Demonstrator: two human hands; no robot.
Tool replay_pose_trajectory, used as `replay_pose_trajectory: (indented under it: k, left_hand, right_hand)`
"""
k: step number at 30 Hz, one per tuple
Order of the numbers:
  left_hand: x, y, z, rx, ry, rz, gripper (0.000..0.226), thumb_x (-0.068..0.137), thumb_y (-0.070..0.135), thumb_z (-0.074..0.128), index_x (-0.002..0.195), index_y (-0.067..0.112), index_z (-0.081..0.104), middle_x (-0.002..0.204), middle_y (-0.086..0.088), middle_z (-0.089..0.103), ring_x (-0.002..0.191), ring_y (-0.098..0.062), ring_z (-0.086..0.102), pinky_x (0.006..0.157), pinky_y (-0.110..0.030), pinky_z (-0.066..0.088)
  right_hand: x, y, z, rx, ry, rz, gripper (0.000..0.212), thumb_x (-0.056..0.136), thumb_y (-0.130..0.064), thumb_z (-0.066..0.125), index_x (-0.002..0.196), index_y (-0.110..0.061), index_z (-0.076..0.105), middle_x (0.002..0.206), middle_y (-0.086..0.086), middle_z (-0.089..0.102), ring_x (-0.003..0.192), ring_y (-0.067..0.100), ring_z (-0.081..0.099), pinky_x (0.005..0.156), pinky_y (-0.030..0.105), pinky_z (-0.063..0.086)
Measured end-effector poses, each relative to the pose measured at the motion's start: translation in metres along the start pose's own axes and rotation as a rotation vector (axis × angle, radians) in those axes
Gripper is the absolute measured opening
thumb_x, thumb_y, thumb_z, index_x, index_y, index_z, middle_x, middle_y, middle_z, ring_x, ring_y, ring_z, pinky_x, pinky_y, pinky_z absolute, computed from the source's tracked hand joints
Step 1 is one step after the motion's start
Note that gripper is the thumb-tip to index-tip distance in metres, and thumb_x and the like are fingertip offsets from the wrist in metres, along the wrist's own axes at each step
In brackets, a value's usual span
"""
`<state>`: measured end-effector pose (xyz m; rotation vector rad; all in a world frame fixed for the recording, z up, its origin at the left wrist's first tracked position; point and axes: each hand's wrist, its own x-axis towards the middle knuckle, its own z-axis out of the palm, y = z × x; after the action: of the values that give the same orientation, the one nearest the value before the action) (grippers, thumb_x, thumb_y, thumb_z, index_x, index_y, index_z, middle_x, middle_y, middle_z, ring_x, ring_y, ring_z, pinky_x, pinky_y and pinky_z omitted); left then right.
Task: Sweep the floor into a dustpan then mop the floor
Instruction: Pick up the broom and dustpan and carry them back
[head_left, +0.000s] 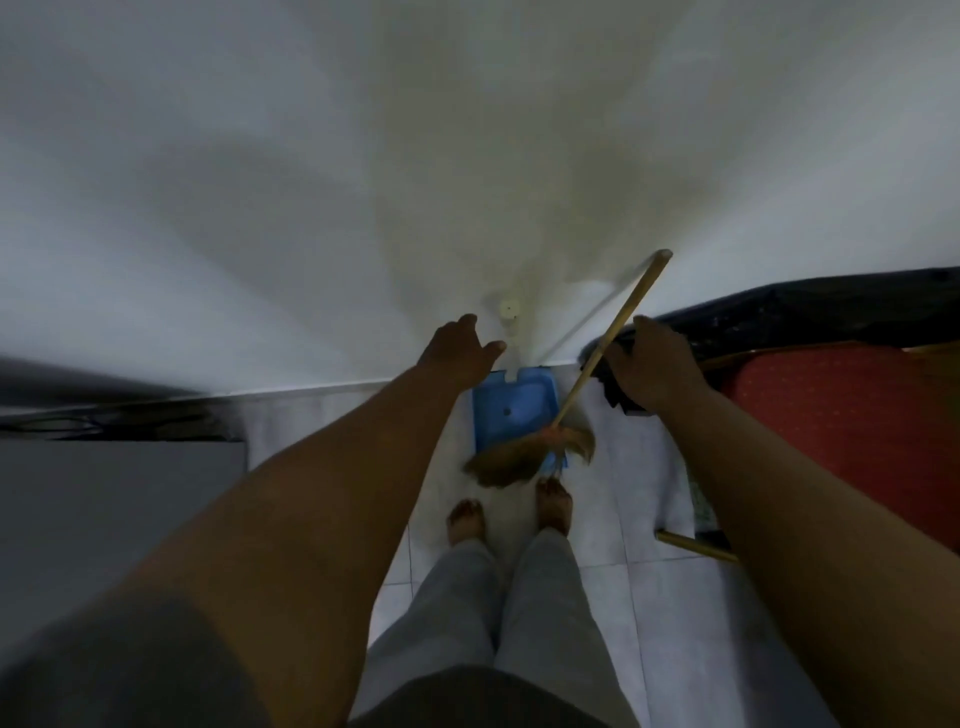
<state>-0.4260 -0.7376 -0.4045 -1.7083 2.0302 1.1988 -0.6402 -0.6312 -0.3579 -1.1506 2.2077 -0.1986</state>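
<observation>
Dim light falls on a stained white wall (260, 182) meeting the pale tiled floor (649, 597), with a red patterned seat (831, 415) at right.

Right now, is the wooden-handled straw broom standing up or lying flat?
Standing, but tilted: the broom has its bristles low by the blue plastic dustpan and its handle top against the white wall.

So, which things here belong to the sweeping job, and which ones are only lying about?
For the job: broom, blue dustpan, tiled floor.
Just lying about: red chair seat, black cover, white wall fitting.
</observation>
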Motion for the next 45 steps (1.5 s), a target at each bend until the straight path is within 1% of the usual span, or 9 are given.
replay_pose_trajectory:
  k: [4, 8, 11, 16, 20, 25, 35, 40, 45]
  left_hand:
    - [0.033, 0.015, 0.012, -0.017, 0.029, 0.029, 0.073, 0.095, 0.050, 0.057, 0.154, 0.015, 0.030, 0.151, -0.014, 0.043, 0.138, -0.028, 0.042, 0.111, -0.032, 0.034]
    - [0.060, 0.023, 0.020, -0.055, 0.082, 0.018, 0.068, 0.093, 0.046, 0.062, 0.150, 0.018, 0.037, 0.147, -0.009, 0.049, 0.133, -0.027, 0.047, 0.108, -0.028, 0.035]
    - [0.071, 0.028, 0.027, -0.093, 0.108, 0.002, 0.058, 0.089, 0.038, 0.069, 0.139, 0.016, 0.048, 0.136, -0.008, 0.058, 0.123, -0.026, 0.055, 0.095, -0.022, 0.039]
    - [0.056, 0.026, 0.042, -0.195, 0.111, 0.010, 0.043, 0.086, 0.021, 0.074, 0.119, 0.009, 0.050, 0.115, -0.014, 0.062, 0.103, -0.029, 0.060, 0.078, -0.029, 0.046]
    - [0.027, 0.015, 0.049, -0.306, 0.124, 0.041, 0.040, 0.089, 0.016, 0.070, 0.120, 0.007, 0.047, 0.116, -0.014, 0.061, 0.102, -0.029, 0.060, 0.079, -0.034, 0.049]
    - [-0.008, 0.000, 0.027, -0.393, 0.189, 0.091, 0.038, 0.089, 0.014, 0.070, 0.121, 0.007, 0.051, 0.116, -0.013, 0.060, 0.102, -0.025, 0.058, 0.084, -0.032, 0.048]
    - [-0.091, -0.043, -0.041, -0.638, 0.343, 0.099, 0.035, 0.086, 0.018, 0.075, 0.118, 0.010, 0.063, 0.112, -0.005, 0.066, 0.100, -0.015, 0.057, 0.085, -0.021, 0.040]
    - [-0.129, -0.079, -0.063, -0.611, 0.494, 0.092, 0.028, 0.088, 0.026, 0.073, 0.111, 0.012, 0.063, 0.100, 0.003, 0.062, 0.091, -0.014, 0.055, 0.076, -0.019, 0.036]
    - [-0.168, -0.108, -0.063, -0.558, 0.596, 0.005, 0.029, 0.091, 0.025, 0.069, 0.112, 0.007, 0.060, 0.106, -0.009, 0.066, 0.095, -0.019, 0.059, 0.080, -0.023, 0.040]
  right_hand:
    - [0.060, 0.004, -0.004, 0.078, 0.039, 0.150, 0.057, 0.095, -0.047, 0.054, 0.124, 0.001, 0.052, 0.115, 0.019, 0.063, 0.103, 0.032, 0.062, 0.075, 0.029, 0.044]
    - [0.105, 0.004, -0.005, 0.109, 0.044, 0.271, 0.058, 0.096, -0.047, 0.050, 0.125, 0.003, 0.055, 0.119, 0.020, 0.063, 0.110, 0.036, 0.060, 0.092, 0.036, 0.046]
    - [0.111, 0.006, 0.001, 0.077, 0.071, 0.290, 0.046, 0.098, -0.040, 0.050, 0.116, 0.001, 0.058, 0.115, 0.019, 0.064, 0.107, 0.034, 0.061, 0.081, 0.032, 0.042]
    - [0.084, 0.007, 0.023, 0.138, 0.035, 0.183, 0.035, 0.097, -0.032, 0.055, 0.118, -0.005, 0.050, 0.107, 0.016, 0.065, 0.100, 0.033, 0.064, 0.083, 0.035, 0.048]
    - [0.060, -0.005, 0.027, 0.198, -0.021, 0.094, 0.035, 0.098, -0.034, 0.053, 0.117, -0.005, 0.050, 0.104, 0.017, 0.067, 0.094, 0.032, 0.066, 0.088, 0.044, 0.053]
    - [0.023, -0.042, 0.014, 0.096, 0.046, -0.097, 0.039, 0.099, -0.043, 0.049, 0.108, -0.007, 0.061, 0.098, 0.010, 0.069, 0.090, 0.024, 0.065, 0.073, 0.028, 0.045]
    - [-0.058, -0.137, -0.013, 0.101, 0.082, -0.403, 0.035, 0.100, -0.043, 0.048, 0.100, -0.011, 0.061, 0.075, -0.001, 0.060, 0.070, 0.019, 0.063, 0.063, 0.028, 0.047]
    - [-0.081, -0.193, -0.010, 0.092, 0.066, -0.606, 0.034, 0.100, -0.042, 0.047, 0.097, -0.011, 0.059, 0.081, 0.007, 0.065, 0.074, 0.025, 0.065, 0.068, 0.039, 0.054]
    - [-0.093, -0.239, 0.003, 0.064, -0.028, -0.788, 0.032, 0.100, -0.042, 0.046, 0.094, -0.013, 0.057, 0.074, 0.000, 0.059, 0.072, 0.023, 0.062, 0.063, 0.034, 0.051]
